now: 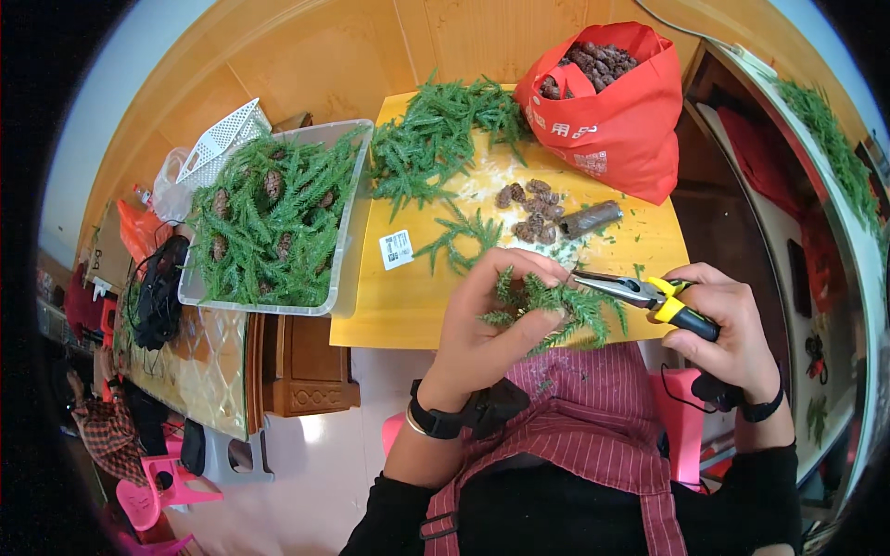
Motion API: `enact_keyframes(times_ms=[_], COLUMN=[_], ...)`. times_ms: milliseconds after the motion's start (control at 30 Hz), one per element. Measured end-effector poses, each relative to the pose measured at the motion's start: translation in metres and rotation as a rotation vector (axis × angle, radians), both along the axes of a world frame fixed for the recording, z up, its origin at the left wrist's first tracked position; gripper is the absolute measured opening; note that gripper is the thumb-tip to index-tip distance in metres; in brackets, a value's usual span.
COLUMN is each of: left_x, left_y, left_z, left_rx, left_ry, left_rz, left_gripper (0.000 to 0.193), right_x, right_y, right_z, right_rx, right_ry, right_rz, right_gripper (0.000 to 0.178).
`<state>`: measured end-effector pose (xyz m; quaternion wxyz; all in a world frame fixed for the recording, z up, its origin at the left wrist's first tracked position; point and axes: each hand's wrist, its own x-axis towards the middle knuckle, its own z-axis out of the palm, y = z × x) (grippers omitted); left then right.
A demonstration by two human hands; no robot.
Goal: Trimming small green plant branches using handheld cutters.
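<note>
My left hand [487,320] is closed around a green artificial pine sprig [584,313], with the thumb in front and the needles sticking out to the right. My right hand [728,320] grips a pair of long-nose pliers [621,289] by its yellow and black handles. The pliers' tips reach the left fingertips above the sprig; a thin dark strand shows there, but what the jaws pinch is too small to tell. Beyond my hands lie several loose pine cones [538,206], a dark brown cylinder [591,220] and a curled green sprig [462,243] on the yellow table [389,310].
A clear plastic tub [345,218] of green sprigs with pine cones stands at the left. Loose green branches [445,130] are heaped at the back. A red bag [612,130] of cones stands back right. A white card [396,250] lies near the tub.
</note>
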<state>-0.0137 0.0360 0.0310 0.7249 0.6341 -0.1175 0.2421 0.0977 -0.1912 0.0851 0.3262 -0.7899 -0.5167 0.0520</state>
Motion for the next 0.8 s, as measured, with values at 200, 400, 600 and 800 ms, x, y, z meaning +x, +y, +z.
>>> enact_keyframes(times_ms=[200, 400, 600, 800], left_x=[0.0021, 0.0005, -0.0005, 0.0006], left_y=[0.0029, 0.0039, 0.0041, 0.0045], left_z=[-0.0074, -0.0057, -0.0048, -0.0088], left_rx=[0.004, -0.035, -0.034, -0.11], left_ry=[-0.011, 0.048, 0.048, 0.057], left_rz=[-0.018, -0.068, -0.08, -0.127], left_gripper=[0.024, 0.025, 0.025, 0.025], right_x=[-0.0001, -0.0012, -0.0039, -0.0043], right_y=[0.003, 0.002, 0.0037, 0.0041], right_z=[0.0001, -0.0025, -0.0034, -0.0008], right_rx=[-0.007, 0.016, 0.036, 0.059], right_ry=[0.029, 0.035, 0.005, -0.072], right_rz=[0.01, -0.024, -0.012, 0.007], right_gripper=[0.034, 0.035, 0.037, 0.034])
